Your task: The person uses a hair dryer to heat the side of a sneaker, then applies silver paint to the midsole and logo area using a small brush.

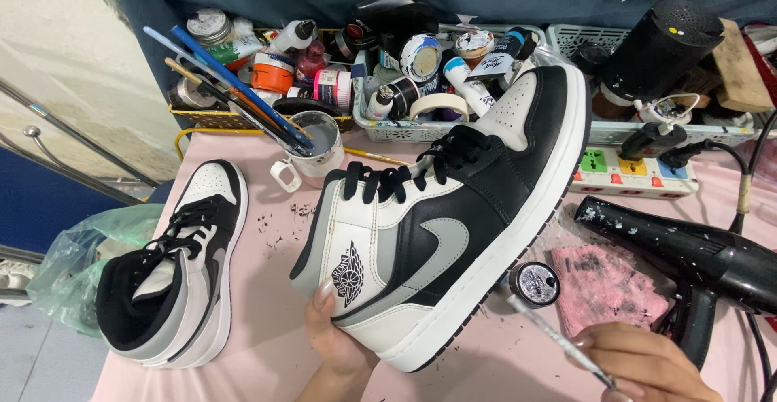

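Hidden and cut-off parts at the painting tabletop

The right hand (647, 365) runs off the bottom edge; the left hand's (336, 345) fingers (324, 295) mostly hide behind the held sneaker (453, 208); the brush (558, 339) tip blurs against the small jar (534, 283); the hair dryer (688, 260) is cropped at right.

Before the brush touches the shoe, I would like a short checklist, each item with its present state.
1. Shoe held firm: ok. The left hand grips the black, white and grey shoe at the heel, tilted on its side.
2. Brush in grip: ok. The right hand holds the thin brush.
3. Paint on the bristles: cannot tell.
4. Small jar in reach: ok, it stands beside the brush tip; open or capped, cannot tell.
5. Laces out of the way: ok, they are tied on top.
6. Second shoe apart: ok, it stands aside on the pink table.
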